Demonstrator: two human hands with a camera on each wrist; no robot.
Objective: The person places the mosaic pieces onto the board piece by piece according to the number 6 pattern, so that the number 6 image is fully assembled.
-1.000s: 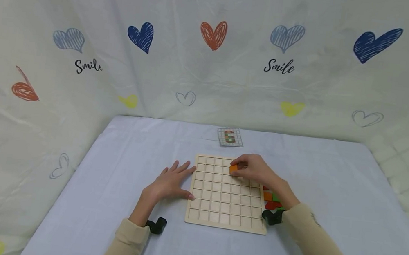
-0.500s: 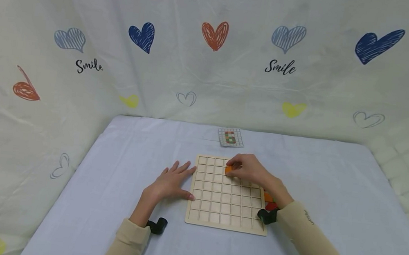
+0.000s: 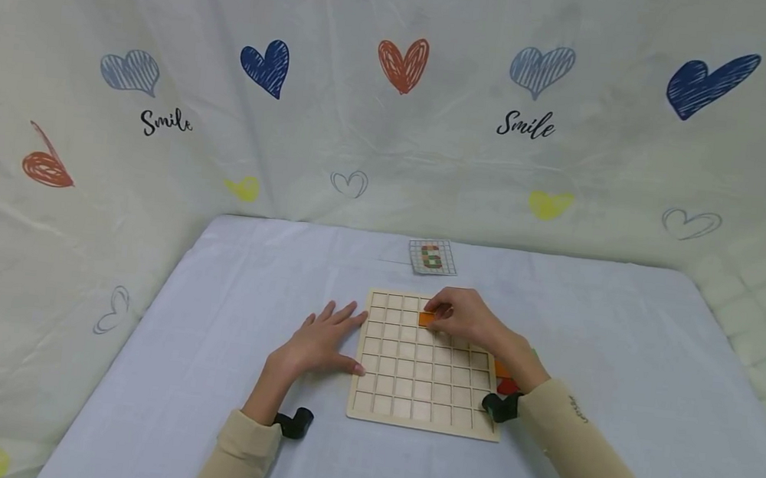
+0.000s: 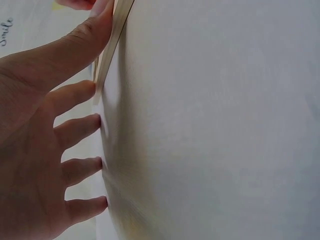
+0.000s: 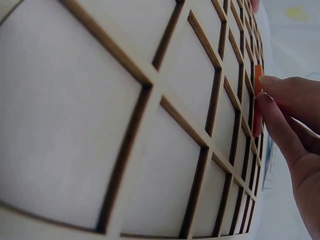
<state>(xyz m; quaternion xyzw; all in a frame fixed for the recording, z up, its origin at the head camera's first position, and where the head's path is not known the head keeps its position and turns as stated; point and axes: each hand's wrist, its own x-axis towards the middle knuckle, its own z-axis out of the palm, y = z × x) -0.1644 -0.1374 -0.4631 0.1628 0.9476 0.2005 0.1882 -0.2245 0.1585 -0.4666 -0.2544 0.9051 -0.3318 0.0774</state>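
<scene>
In the head view a wooden grid board [image 3: 405, 364] lies on the white table. My right hand [image 3: 468, 316] pinches an orange square tile [image 3: 426, 319] at a cell in the board's upper part. The right wrist view shows thumb and fingertips against the orange tile [image 5: 258, 77], with a red piece [image 5: 257, 120] right beside it at board level. The right hand hides the board's upper right cells. My left hand [image 3: 317, 344] is spread flat at the board's left edge, thumb on the rim and forefinger touching the upper edge. In the left wrist view its fingertips rest on the cloth.
Red and orange tiles [image 3: 508, 386] lie just right of the board, partly covered by my right forearm. Beyond the board lies a gridded card [image 3: 432, 257] with a coloured figure. A white cloth wall [image 3: 393, 132] printed with hearts stands behind the table.
My right hand has shifted slightly left with the orange tile and lowered it; the tile now lies flatter at a board cell. The left hand has stayed put.
</scene>
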